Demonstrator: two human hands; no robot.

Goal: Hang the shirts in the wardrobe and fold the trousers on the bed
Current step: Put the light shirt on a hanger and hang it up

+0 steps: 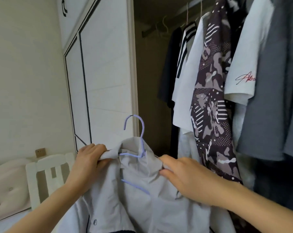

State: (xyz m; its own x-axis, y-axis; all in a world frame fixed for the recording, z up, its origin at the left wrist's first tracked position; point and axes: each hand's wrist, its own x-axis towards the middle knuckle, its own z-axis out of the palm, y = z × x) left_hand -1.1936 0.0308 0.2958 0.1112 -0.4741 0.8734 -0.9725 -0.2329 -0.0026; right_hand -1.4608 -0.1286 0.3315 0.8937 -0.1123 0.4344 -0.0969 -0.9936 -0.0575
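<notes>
- Draping over a lilac wire hanger [143, 132], a pale grey button-up shirt [137, 195] is held up at the near centre, just in front of the open wardrobe [150, 81]. The hanger's hook stands free above the collar and is not on any rail.
- The left hand [90, 158] grips the bunched collar and shoulder cloth on the left side of the shirt, its fingers [98, 147] curled tight round the fabric.
- The right hand [184, 175] holds the right shoulder of the shirt, with thumb and fingers closed on a fold of cloth near the collar.
- To the right, garments hang close together from a rail [152, 30] inside the wardrobe: a dark purple patterned shirt [209, 101], a white T-shirt with red script on the sleeve [241, 68], a grey garment [263, 98] at the far right, a plain white shirt [187, 84], a black-and-white striped top [182, 52] and a dark garment [169, 68].
- Left of the opening stands a white sliding door with thin black lines [105, 64].
- At the lower left are a padded cream headboard [7, 187], a white slatted frame [48, 172] and a wall socket [40, 152].
</notes>
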